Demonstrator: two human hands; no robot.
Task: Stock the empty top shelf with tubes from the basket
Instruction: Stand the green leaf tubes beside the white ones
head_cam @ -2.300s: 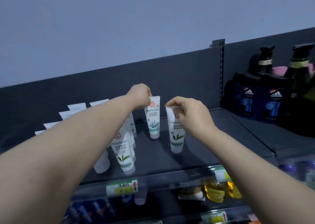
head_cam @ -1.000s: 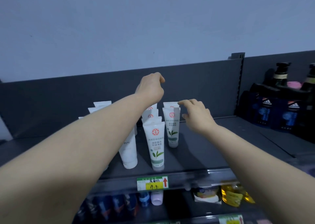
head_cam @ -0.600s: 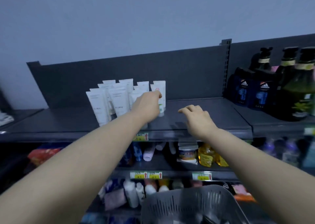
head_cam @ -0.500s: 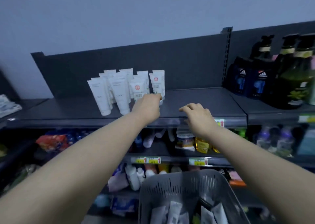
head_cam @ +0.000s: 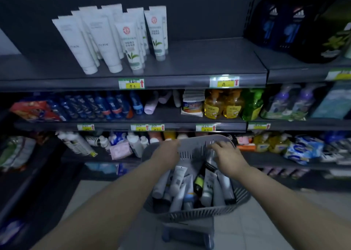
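While both hands reach over basket (head_cam: 197,214), left hand (head_cam: 167,151) state unclear, right hand (head_cam: 228,155) open, empty; tubes (head_cam: 112,38) upright near top shelf (head_cam: 205,59) left end.

Both bare forearms stretch forward and down, almost parallel, meeting toward middle of view. Left hand (head_cam: 167,151) back up, fingers curled downward, tips hidden. Right hand (head_cam: 227,154) back up, fingers bent and spread a little, pointing left. Both hands at same height, near each other, not touching. Neither visibly grips anything.
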